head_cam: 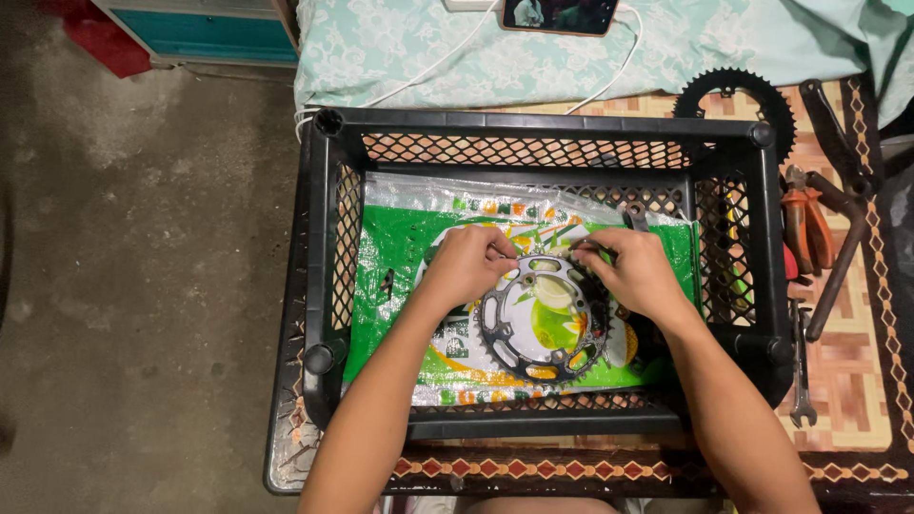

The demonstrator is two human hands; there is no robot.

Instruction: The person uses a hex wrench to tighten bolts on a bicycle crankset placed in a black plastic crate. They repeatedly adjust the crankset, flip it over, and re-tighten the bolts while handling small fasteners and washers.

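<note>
Inside a black mesh crate (324,257) lined with a green printed sack (390,257), a person's left hand (466,265) and right hand (636,274) both pinch the upper rim of a flat toothed sprocket (543,328) lying on the sack; the step appears to be working at something small between the fingertips, too hidden to identify. Any next move would seem to need fine fingertip control, as crate walls stand near either wrist, with open room only below the grip, towards the person.
</note>
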